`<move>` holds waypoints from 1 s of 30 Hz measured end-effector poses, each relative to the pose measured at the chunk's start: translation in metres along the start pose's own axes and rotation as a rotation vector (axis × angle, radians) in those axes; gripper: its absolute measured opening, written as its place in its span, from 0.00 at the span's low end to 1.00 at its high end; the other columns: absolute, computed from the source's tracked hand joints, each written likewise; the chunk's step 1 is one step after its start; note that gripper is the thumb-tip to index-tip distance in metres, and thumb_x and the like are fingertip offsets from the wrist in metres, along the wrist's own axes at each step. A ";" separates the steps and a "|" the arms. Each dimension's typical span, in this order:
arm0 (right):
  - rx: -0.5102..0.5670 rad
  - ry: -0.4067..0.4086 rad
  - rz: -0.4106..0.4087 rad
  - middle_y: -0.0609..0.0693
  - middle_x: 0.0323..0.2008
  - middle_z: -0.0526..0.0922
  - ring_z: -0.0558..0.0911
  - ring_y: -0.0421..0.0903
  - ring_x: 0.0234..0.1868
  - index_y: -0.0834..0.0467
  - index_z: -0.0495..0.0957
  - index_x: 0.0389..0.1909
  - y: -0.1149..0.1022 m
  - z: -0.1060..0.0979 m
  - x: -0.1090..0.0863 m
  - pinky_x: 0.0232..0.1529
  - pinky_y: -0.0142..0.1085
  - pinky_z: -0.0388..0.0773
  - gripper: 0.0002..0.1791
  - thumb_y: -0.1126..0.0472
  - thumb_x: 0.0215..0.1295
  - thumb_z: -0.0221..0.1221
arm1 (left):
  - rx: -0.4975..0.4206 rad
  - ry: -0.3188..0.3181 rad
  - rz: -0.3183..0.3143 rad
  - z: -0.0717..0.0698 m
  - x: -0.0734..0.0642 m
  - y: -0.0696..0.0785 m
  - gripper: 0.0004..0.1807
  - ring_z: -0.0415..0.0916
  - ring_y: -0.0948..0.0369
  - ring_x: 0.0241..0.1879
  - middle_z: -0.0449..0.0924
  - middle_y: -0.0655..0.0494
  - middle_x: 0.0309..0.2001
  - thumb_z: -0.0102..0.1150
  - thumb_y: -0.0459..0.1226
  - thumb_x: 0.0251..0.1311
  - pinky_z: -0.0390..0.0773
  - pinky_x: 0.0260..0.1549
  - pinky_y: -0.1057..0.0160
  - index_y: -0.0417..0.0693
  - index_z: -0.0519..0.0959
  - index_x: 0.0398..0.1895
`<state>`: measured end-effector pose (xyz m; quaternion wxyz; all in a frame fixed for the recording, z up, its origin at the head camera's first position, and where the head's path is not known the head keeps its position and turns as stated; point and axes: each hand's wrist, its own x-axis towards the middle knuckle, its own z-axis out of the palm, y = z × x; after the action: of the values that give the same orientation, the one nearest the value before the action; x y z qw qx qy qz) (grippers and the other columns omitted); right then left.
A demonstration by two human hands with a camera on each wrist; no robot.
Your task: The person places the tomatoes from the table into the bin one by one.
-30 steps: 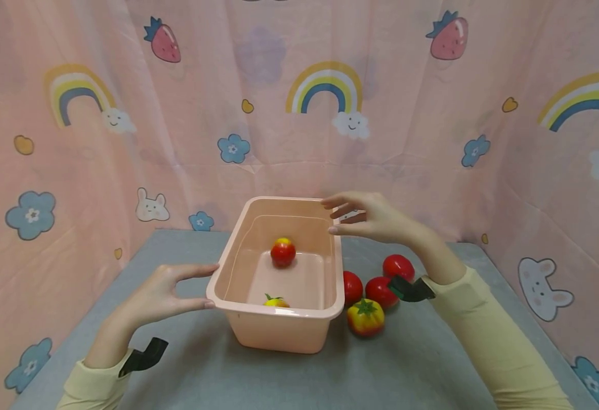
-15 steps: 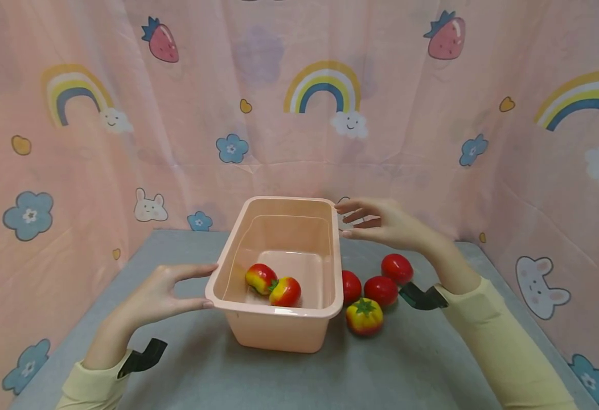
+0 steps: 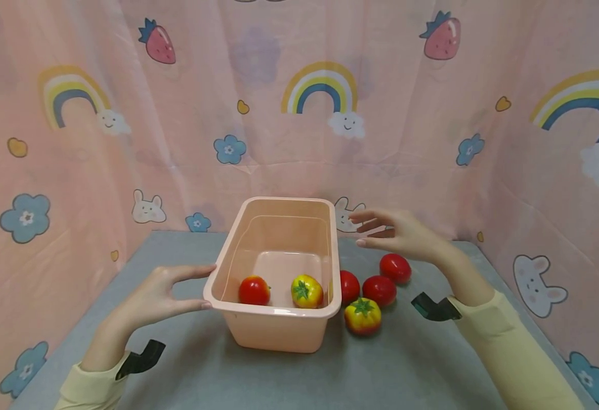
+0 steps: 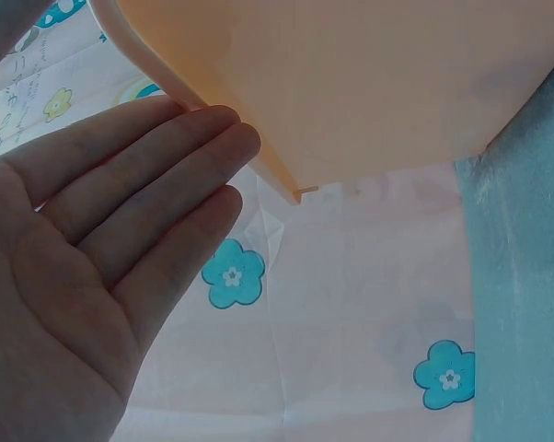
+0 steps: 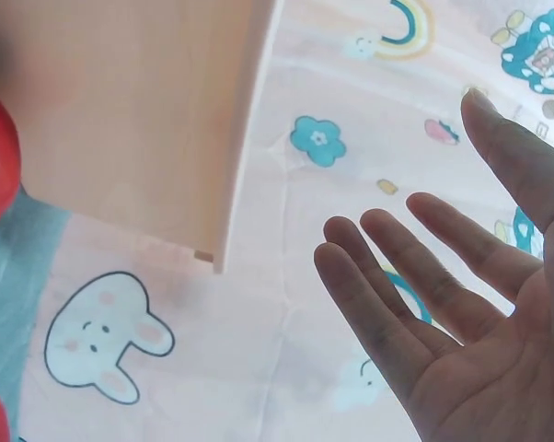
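A peach-coloured plastic bin (image 3: 283, 330) stands on the table in the head view. My left hand (image 3: 162, 296) touches its left rim with straight fingers and thumb spread apart. The left wrist view shows those straight fingers (image 4: 157, 189) against the bin's outer side. Inside the bin lie a red tomato-like fruit (image 3: 254, 291) at the left and a yellow-and-red one (image 3: 307, 291) with a green leafy top at the right. My right hand (image 3: 399, 232) hovers to the right of the bin, fingers spread and holding nothing. Its palm (image 5: 498, 378) shows bare in the right wrist view.
Right of the bin sit red fruits, one beside its wall (image 3: 349, 287), one in the middle (image 3: 379, 291) and one farther back (image 3: 395, 268). A yellow-and-red fruit (image 3: 363, 316) lies in front of them. The grey-blue table (image 3: 176, 353) ends at a pink printed curtain (image 3: 187, 159).
My right hand has moved from over the bin's far right rim outward to the right. The two fruits inside rolled to the near end and then apart. My left hand stays at the rim.
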<state>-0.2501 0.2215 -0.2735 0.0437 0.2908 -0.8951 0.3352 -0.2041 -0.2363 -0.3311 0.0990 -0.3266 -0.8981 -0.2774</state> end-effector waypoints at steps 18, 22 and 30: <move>0.066 -0.030 0.091 0.53 0.57 0.77 0.80 0.54 0.54 0.51 0.71 0.60 0.023 0.014 -0.025 0.46 0.42 0.82 0.31 0.48 0.56 0.66 | 0.010 0.014 0.004 0.002 -0.001 -0.001 0.32 0.79 0.62 0.52 0.81 0.62 0.53 0.71 0.51 0.47 0.80 0.48 0.53 0.56 0.77 0.58; 0.051 -0.035 0.099 0.54 0.55 0.78 0.80 0.54 0.53 0.51 0.72 0.60 0.029 0.019 -0.028 0.44 0.41 0.83 0.30 0.48 0.56 0.66 | 0.002 0.013 -0.004 0.003 -0.001 -0.001 0.32 0.79 0.63 0.52 0.81 0.63 0.53 0.71 0.51 0.47 0.80 0.48 0.53 0.56 0.77 0.59; 0.043 -0.040 0.135 0.56 0.56 0.78 0.81 0.55 0.53 0.53 0.72 0.59 0.040 0.028 -0.037 0.40 0.39 0.84 0.30 0.48 0.57 0.66 | 0.000 0.016 0.001 0.003 -0.001 -0.001 0.32 0.79 0.62 0.52 0.81 0.62 0.53 0.71 0.51 0.47 0.80 0.48 0.52 0.55 0.77 0.59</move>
<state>-0.2384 0.2458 -0.3282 -0.0030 0.2371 -0.9060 0.3507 -0.2035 -0.2361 -0.3340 0.1061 -0.3246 -0.8972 -0.2800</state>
